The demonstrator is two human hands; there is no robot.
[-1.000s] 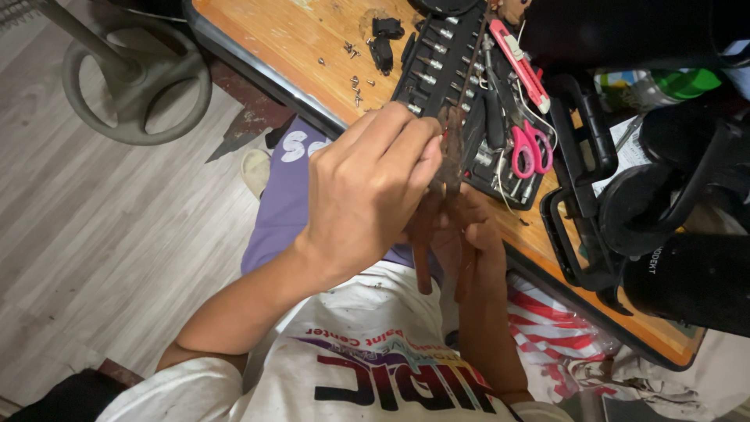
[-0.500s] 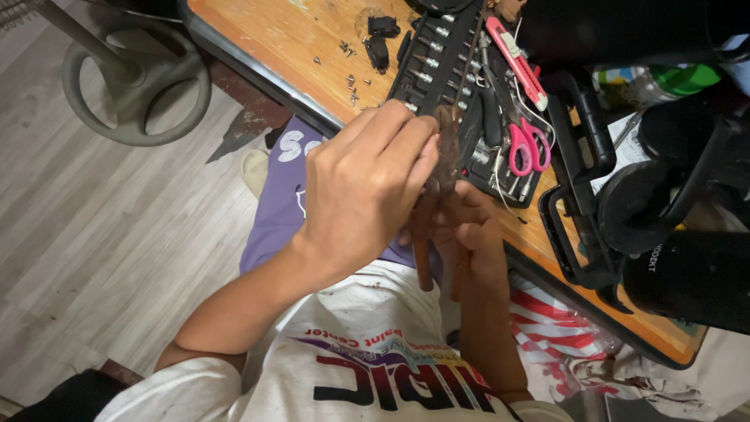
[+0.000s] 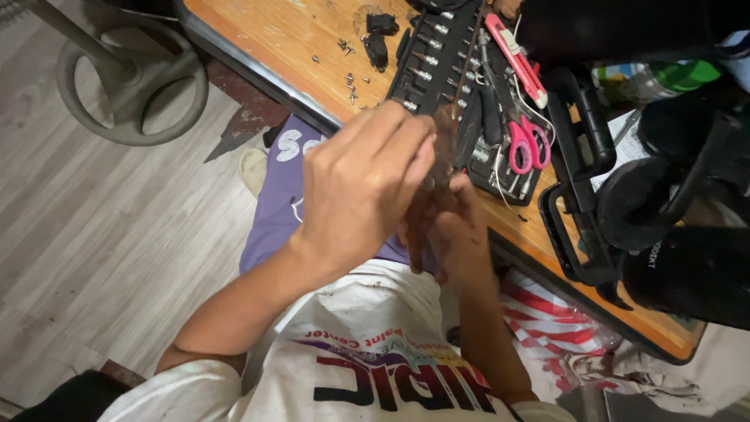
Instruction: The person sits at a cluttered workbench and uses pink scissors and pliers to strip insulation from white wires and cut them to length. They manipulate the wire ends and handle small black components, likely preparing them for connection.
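Small dark part (image 3: 444,148), centre frame, is pinched between both hands just below the table edge, above the lap; too blurred to say what kind of part it is. Left hand (image 3: 363,184) sits on top, fingers curled down onto it, fingertips closed around its upper end. Right hand (image 3: 453,234) is underneath, cupping and bracing it from below, fingers wrapped; my read is that one hand steadies while the other works the top. Held close to the body, probably for control and a better view.

Around it: black socket set tray (image 3: 437,59) lies open on the wooden table (image 3: 297,39), upper centre, right behind the hands. Pink scissors (image 3: 527,144) and a pink utility knife (image 3: 512,59) lie on the tray's right side. Loose screws (image 3: 351,78) are scattered upper centre-left. Black case handle (image 3: 574,195) and dark bulky gear crowd the right. Fan base (image 3: 133,86) stands on the floor, upper left. Left hand blocks most of the part.
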